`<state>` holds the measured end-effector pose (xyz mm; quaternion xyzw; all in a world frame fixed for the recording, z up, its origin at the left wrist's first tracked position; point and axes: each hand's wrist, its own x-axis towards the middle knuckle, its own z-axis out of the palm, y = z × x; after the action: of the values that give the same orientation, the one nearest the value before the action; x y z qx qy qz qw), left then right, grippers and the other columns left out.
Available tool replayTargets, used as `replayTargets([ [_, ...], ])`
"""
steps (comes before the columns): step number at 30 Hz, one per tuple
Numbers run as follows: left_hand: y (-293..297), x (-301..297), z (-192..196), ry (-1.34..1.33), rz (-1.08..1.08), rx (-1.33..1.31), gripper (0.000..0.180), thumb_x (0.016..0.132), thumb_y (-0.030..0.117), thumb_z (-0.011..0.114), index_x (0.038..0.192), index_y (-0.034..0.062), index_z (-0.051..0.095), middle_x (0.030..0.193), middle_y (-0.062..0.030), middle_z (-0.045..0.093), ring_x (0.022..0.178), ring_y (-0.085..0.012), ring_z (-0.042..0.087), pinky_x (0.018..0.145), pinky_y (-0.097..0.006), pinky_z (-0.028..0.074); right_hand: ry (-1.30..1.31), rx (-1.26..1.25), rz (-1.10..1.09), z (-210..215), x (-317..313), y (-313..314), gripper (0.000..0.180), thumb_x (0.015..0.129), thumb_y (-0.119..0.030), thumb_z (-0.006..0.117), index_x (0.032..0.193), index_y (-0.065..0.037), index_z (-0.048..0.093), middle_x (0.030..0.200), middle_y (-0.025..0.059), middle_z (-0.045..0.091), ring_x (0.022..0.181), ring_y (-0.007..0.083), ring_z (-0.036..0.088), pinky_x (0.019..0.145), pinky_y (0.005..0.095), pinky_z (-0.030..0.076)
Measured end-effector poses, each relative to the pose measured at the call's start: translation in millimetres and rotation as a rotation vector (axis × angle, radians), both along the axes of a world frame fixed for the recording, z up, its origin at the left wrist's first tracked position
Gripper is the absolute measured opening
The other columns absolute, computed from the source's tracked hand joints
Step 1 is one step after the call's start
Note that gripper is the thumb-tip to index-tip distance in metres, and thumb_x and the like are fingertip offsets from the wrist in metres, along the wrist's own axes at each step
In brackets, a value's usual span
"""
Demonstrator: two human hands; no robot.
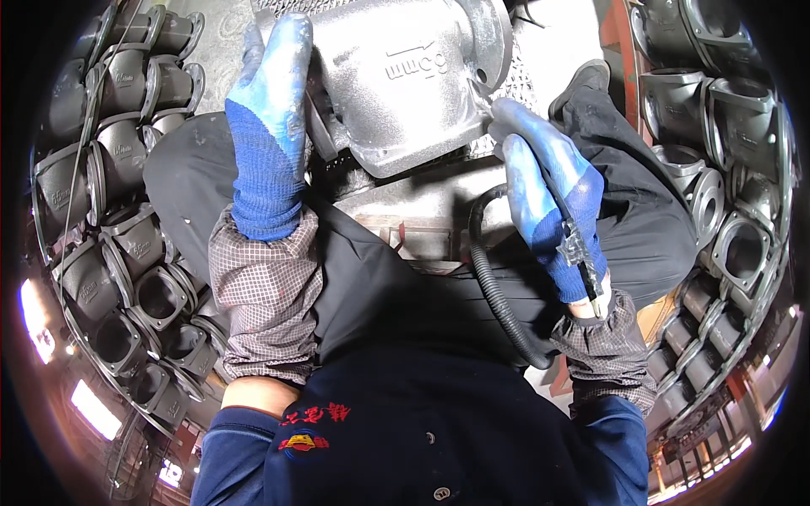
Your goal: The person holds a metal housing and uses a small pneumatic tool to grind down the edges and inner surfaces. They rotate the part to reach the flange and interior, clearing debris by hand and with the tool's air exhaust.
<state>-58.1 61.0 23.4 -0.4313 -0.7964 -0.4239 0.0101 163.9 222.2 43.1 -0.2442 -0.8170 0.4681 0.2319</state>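
Observation:
A silver-grey cast metal pipe fitting (380, 93) with flanged ends and raised markings lies in front of me, tilted, under bright light. My left hand (274, 93), in a blue coated glove, is held against the flange at its left side, fingers stretched out and pressed flat. Closed around a slim pen-like tool, my right hand (548, 177) has the tip at the fitting's right flange. Most of the tool is hidden by the glove, and its exact kind cannot be made out. A thin black cable (561, 207), taped in silver, runs from it along my wrist.
A black corrugated hose (498, 304) curves between my lap and right forearm. Grey flanged castings (118, 164) are stacked at my left, and more castings (747, 126) at my right. Below the fitting is a metal stand (405, 207) between my knees. A red post (623, 59) rises at the right.

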Motion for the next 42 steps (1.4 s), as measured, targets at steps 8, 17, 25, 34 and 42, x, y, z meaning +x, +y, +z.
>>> replayTargets([
  [8,1.2,4.4,9.4,0.14,-0.003,-0.121,0.035,0.098,0.011,0.046,0.132,0.0022,0.049,0.12,-0.0164,0.06,0.106,-0.0253,0.061,0.09,-0.033,0.051,-0.016,0.168,0.079,0.7,-0.7,4.3,0.026,0.085,-0.003,0.06,0.111,-0.002,0.063,0.079,0.0109,0.061,0.069,0.0195,0.06,0.063,0.029,0.047],
  [17,6.3,-2.8,-0.1,0.472,-0.029,-0.013,0.035,0.092,0.002,0.052,0.127,0.003,0.054,0.099,-0.016,0.067,0.077,-0.0232,0.069,0.062,-0.028,0.057,-0.223,-0.094,0.207,19.8,0.7,4.8,0.041,0.075,-0.004,0.066,0.116,-0.004,0.061,0.069,0.0074,0.058,0.06,0.0206,0.06,0.057,0.0288,0.049],
  [25,4.5,5.4,9.8,0.243,-0.001,-0.152,0.037,0.096,0.006,0.049,0.133,0.0013,0.048,0.12,-0.0189,0.059,0.105,-0.0272,0.063,0.09,-0.034,0.052,-0.2,0.371,0.277,16.1,0.7,5.0,0.041,0.077,0.009,0.064,0.116,0.0,0.062,0.078,0.0094,0.06,0.064,0.0178,0.059,0.06,0.0262,0.049],
  [34,3.8,5.9,13.8,0.253,-0.016,-0.194,0.037,0.097,0.008,0.046,0.132,-0.0016,0.047,0.124,-0.0206,0.057,0.111,-0.0308,0.06,0.095,-0.036,0.049,-0.016,0.081,0.072,14.0,-7.5,14.8,0.025,0.09,0.001,0.055,0.114,-0.001,0.062,0.085,0.0087,0.064,0.074,0.0134,0.063,0.067,0.0234,0.051],
  [42,-0.3,-1.6,9.8,0.381,-0.032,-0.195,0.037,0.096,0.008,0.045,0.132,-0.0014,0.048,0.125,-0.021,0.057,0.113,-0.031,0.059,0.095,-0.036,0.049,-0.01,-0.147,-0.064,6.4,-8.1,10.5,0.025,0.089,-0.003,0.057,0.113,-0.001,0.063,0.092,0.0128,0.067,0.08,0.0198,0.066,0.071,0.029,0.053],
])
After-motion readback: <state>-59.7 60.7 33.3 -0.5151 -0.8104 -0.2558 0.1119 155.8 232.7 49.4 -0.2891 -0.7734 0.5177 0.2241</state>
